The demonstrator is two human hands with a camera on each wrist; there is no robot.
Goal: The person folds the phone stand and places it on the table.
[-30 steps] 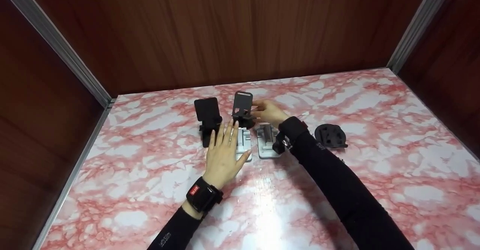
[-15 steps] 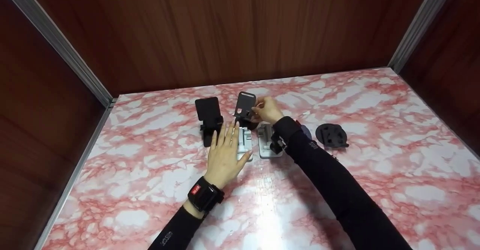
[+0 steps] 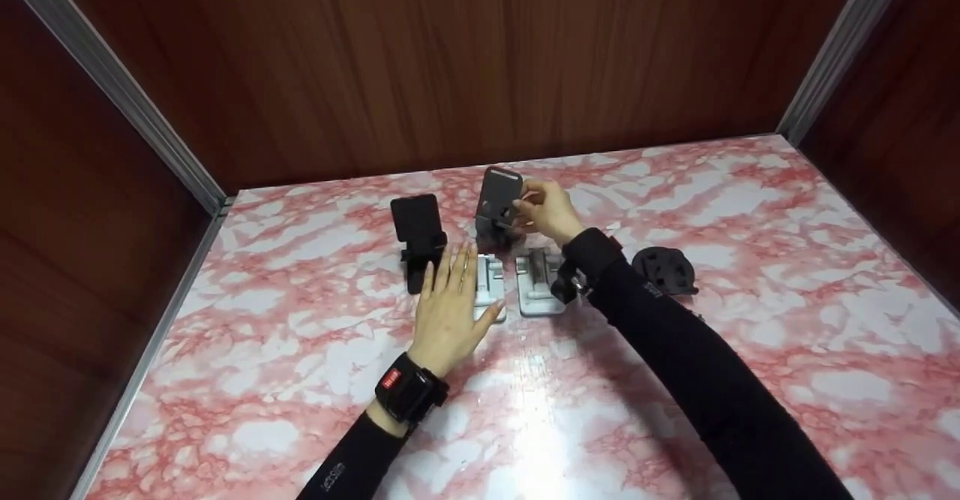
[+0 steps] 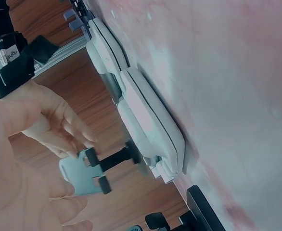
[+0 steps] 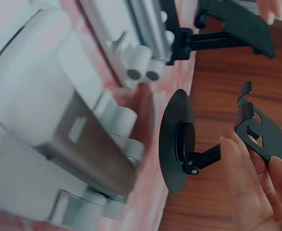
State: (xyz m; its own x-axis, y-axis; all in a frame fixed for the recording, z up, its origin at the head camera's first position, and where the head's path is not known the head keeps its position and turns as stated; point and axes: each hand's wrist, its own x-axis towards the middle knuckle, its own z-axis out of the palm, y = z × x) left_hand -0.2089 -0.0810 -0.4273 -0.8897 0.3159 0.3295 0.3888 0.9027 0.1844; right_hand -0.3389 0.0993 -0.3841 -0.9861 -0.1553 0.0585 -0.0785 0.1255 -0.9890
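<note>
- A brown wood-grain back panel [image 3: 465,57] is rising behind everything, well beyond the fingertips of both hands.
- A red-and-white marbled table [image 3: 262,342] is extending beneath both hands and to either side of them.
- A black right sleeve [image 3: 697,387] is running back from the right hand toward the near edge of the view; a left sleeve [image 3: 352,459] is doing likewise.
- The left hand [image 3: 448,314] is lying palm down in the head view, its fingers straight and pointing away from the person; whether it is pressing on anything cannot be told.
- The right hand [image 3: 551,211] is pinching the held stand between thumb and fingers.
- A black stand [image 3: 418,222] is standing just left of the left fingertips, its plate reaching beyond them.
- The held stand [image 3: 496,196] is tilting left of the right fingers, which are gripping the side of its plate, and is standing beyond the left fingertips.
- A right white stand [image 3: 535,282] is lying folded on the near side of the right fingers.
- A left white stand [image 3: 490,284] is lying folded beside the left fingers, partly hidden by that hand.
- A round dark stand [image 3: 664,270] is lying well right of the right fingers.
- A round base disc [image 5: 170,166] of the held stand is showing below the right fingers; whether it is touching the table is unclear.
</note>
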